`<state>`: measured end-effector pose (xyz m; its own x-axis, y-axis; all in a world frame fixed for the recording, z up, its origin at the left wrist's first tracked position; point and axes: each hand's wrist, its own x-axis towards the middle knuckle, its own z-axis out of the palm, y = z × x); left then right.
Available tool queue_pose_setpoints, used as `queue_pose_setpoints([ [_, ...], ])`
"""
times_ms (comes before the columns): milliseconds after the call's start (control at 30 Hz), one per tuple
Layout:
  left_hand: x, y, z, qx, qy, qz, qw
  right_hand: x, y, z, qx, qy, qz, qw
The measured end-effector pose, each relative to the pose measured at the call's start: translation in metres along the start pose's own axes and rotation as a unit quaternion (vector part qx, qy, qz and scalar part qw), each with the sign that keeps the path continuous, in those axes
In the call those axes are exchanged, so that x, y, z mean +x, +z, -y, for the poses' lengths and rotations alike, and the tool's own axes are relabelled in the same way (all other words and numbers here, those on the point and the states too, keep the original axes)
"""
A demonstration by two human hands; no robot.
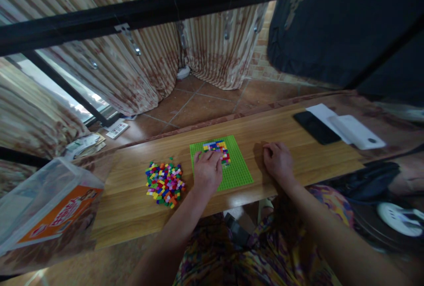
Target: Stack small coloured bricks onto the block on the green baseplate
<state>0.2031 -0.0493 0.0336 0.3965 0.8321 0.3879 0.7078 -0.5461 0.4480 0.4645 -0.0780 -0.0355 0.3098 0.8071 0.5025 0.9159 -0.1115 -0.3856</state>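
Observation:
A green baseplate lies flat on the wooden table, with a patch of small coloured bricks fixed near its far edge. My left hand rests palm-down on the plate, fingertips touching the near side of that patch. Whether a brick is under the fingers cannot be seen. Right of the plate, my right hand lies on the bare wood with its fingers curled in, holding nothing visible. A loose pile of coloured bricks sits to the left of the plate.
A black phone, white paper and a white box lie at the table's far right. A clear plastic bag with an orange label sits at the left end. Tiled floor, curtains and a black bar lie beyond.

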Motion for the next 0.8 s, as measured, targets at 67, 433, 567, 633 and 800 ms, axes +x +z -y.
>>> queue_pose_setpoints([
  [67, 0.001, 0.001, 0.000, 0.016, -0.009, 0.009, 1.000, 0.000, 0.000, 0.000, 0.002, 0.002, -0.002, 1.000],
  [433, 0.006, 0.003, -0.001, 0.057, -0.033, 0.030, 0.997, 0.000, 0.002, -0.001, 0.018, 0.018, 0.010, 1.000],
  [567, 0.004, 0.006, 0.000, 0.051, -0.038, 0.011, 0.998, 0.000, 0.002, -0.002, 0.012, 0.015, 0.007, 1.000],
  [633, 0.003, 0.007, 0.001, 0.049, -0.037, -0.003, 0.998, 0.000, 0.002, -0.002, 0.014, 0.013, 0.006, 1.000],
  [800, 0.000, 0.011, 0.002, 0.045, -0.032, -0.034, 0.998, 0.000, 0.001, 0.000, 0.021, 0.007, 0.003, 1.000],
])
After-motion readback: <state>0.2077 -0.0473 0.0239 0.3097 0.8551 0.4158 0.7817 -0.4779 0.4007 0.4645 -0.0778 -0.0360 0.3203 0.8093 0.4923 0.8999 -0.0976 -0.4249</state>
